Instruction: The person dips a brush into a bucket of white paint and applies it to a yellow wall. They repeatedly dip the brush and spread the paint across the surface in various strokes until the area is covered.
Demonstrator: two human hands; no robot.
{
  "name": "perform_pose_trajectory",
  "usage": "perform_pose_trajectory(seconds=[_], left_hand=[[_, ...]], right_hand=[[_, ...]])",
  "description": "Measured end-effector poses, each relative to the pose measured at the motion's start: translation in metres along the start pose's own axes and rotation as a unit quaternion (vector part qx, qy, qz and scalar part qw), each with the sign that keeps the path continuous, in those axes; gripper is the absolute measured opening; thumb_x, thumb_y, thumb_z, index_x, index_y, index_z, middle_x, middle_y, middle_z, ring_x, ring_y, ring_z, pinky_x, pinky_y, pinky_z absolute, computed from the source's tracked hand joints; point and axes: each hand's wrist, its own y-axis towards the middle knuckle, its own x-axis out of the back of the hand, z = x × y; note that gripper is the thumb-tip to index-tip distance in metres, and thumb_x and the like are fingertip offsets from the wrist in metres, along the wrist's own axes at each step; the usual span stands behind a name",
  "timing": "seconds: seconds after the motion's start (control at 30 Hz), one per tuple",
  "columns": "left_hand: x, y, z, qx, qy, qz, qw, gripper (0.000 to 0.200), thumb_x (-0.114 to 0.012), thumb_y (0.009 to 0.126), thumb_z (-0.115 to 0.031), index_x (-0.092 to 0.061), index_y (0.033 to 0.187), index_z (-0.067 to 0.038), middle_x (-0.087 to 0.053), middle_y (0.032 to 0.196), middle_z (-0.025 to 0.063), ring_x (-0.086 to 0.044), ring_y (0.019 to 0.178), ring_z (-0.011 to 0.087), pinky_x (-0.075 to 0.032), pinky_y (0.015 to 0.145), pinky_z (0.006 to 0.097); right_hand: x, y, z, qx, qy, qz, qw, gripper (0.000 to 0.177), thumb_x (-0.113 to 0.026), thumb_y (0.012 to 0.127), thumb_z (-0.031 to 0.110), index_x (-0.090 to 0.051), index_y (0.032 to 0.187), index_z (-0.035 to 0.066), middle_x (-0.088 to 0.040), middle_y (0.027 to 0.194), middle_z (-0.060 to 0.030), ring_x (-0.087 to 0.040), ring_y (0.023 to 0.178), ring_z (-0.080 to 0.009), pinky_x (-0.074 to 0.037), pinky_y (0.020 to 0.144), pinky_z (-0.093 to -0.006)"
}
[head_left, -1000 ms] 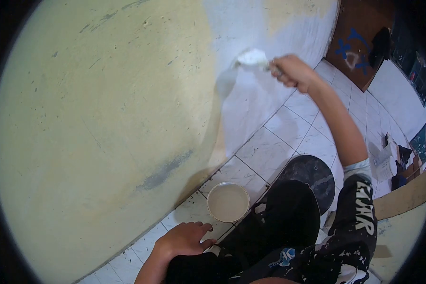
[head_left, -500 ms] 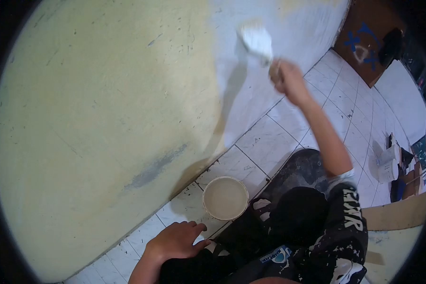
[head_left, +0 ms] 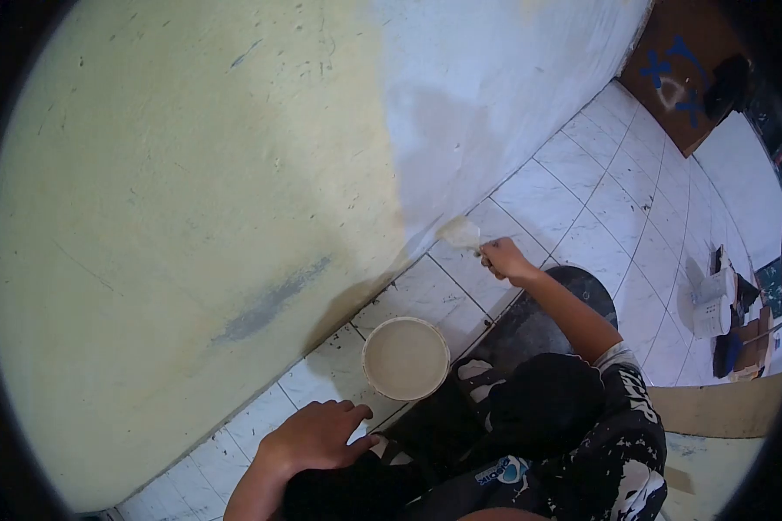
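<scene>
My right hand [head_left: 506, 260] is closed round the handle of a wide paintbrush [head_left: 460, 233]. The pale bristles point left, near the foot of the wall, and I cannot tell whether they touch it. The wall is yellowish [head_left: 208, 174] on the left and coated whitish [head_left: 495, 78] on the right. A round bucket [head_left: 406, 358] of pale liquid stands on the tiles between my hands. Below and left of it, my left hand [head_left: 317, 437] rests over my dark-clothed knee, fingers apart and holding nothing.
White floor tiles [head_left: 547, 195] run along the wall. A dark, rounded surface [head_left: 539, 326] lies beside my legs. A brown board [head_left: 678, 69] with blue marks leans at the upper right. A white perforated basket [head_left: 712, 314] and a cardboard box [head_left: 756, 347] stand at the right.
My right hand has brought the brush down from the whitish part of the wall to near its foot. My left hand stays over my knee. The view has shifted slightly.
</scene>
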Motion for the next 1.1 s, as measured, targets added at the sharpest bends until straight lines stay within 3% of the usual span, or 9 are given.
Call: perform_pose_trajectory(seconds=[0.1,0.17,0.27,0.43,0.57,0.7,0.8,0.93,1.1], left_hand=[[-0.001,-0.001,0.003,0.014,-0.002,0.009,1.0,0.05,-0.053,0.097,-0.043,-0.057,0.126,-0.002,-0.065,0.109,0.0204,-0.061,0.105,0.0377,-0.048,0.092,0.0455],[-0.009,-0.001,0.011,-0.019,0.013,-0.05,0.999,0.048,-0.051,0.098,-0.045,-0.059,0.121,-0.004,-0.066,0.096,0.022,-0.065,0.09,0.0401,-0.052,0.08,0.0469],[-0.007,-0.003,0.009,-0.026,0.013,-0.045,0.999,0.047,-0.053,0.097,-0.044,-0.059,0.121,-0.004,-0.066,0.097,0.0225,-0.065,0.09,0.0403,-0.052,0.08,0.0471],[-0.007,-0.005,0.013,-0.031,0.0,-0.039,0.999,0.047,-0.054,0.097,-0.042,-0.059,0.121,-0.002,-0.066,0.096,0.0224,-0.065,0.09,0.0406,-0.052,0.08,0.0468],[-0.002,-0.003,0.011,-0.024,-0.003,-0.02,1.0,0.048,-0.055,0.096,-0.042,-0.06,0.12,-0.001,-0.066,0.098,0.022,-0.064,0.091,0.0398,-0.052,0.082,0.0455],[0.001,0.003,0.01,-0.025,-0.021,-0.002,0.999,0.049,-0.055,0.096,-0.042,-0.06,0.121,0.0,-0.066,0.102,0.0219,-0.064,0.094,0.0389,-0.051,0.084,0.0449],[0.003,0.007,0.009,-0.001,-0.021,0.007,1.0,0.05,-0.056,0.096,-0.043,-0.06,0.123,-0.001,-0.065,0.106,0.0224,-0.063,0.098,0.039,-0.05,0.087,0.0444],[0.003,0.017,0.013,0.027,-0.041,0.006,0.999,0.051,-0.057,0.095,-0.044,-0.059,0.125,-0.003,-0.065,0.112,0.0216,-0.062,0.103,0.0392,-0.05,0.09,0.0443],[0.007,0.027,0.011,0.039,-0.033,0.006,0.999,0.051,-0.057,0.095,-0.043,-0.059,0.126,-0.003,-0.065,0.116,0.0208,-0.062,0.105,0.0394,-0.049,0.093,0.0445]], right_hand=[[-0.005,-0.008,0.049,0.056,-0.032,-0.031,0.997,0.024,-0.056,0.092,0.019,-0.065,0.09,-0.003,-0.052,0.063,-0.0038,-0.038,0.043,-0.009,-0.026,0.037,-0.0268],[-0.006,-0.04,0.11,0.101,-0.042,-0.022,0.994,0.024,-0.057,0.092,0.019,-0.066,0.093,-0.003,-0.053,0.064,-0.0033,-0.038,0.043,-0.0085,-0.026,0.037,-0.0261],[-0.001,-0.097,0.18,0.166,-0.066,-0.029,0.983,0.025,-0.054,0.094,0.018,-0.065,0.096,-0.004,-0.052,0.064,-0.0014,-0.037,0.043,-0.0064,-0.024,0.037,-0.024],[0.006,-0.152,0.217,0.282,-0.034,-0.057,0.957,0.027,-0.05,0.098,0.019,-0.065,0.099,-0.004,-0.047,0.063,0.0024,-0.032,0.044,-0.0023,-0.02,0.037,-0.0201],[0.0,-0.11,0.18,0.314,0.106,-0.045,0.942,0.027,-0.05,0.099,0.022,-0.066,0.1,0.0,-0.048,0.064,0.0038,-0.03,0.045,-0.001,-0.021,0.038,-0.019],[-0.023,0.02,0.054,0.347,0.174,0.038,0.921,0.024,-0.05,0.102,0.02,-0.064,0.095,0.002,-0.05,0.065,0.0024,-0.038,0.048,-0.0039,-0.028,0.039,-0.0211],[-0.032,0.069,-0.031,0.244,0.154,0.025,0.957,0.026,-0.052,0.101,0.021,-0.063,0.089,0.001,-0.048,0.062,0.0023,-0.04,0.047,-0.0045,-0.029,0.04,-0.0226],[-0.028,0.082,-0.081,0.168,0.116,0.022,0.979,0.029,-0.054,0.1,0.024,-0.062,0.084,0.001,-0.049,0.061,0.0022,-0.041,0.047,-0.0054,-0.031,0.04,-0.0248],[0.006,0.079,-0.067,0.074,-0.016,-0.037,0.996,0.031,-0.057,0.095,0.025,-0.066,0.083,-0.002,-0.056,0.063,-0.0023,-0.045,0.045,-0.0093,-0.036,0.04,-0.029]])
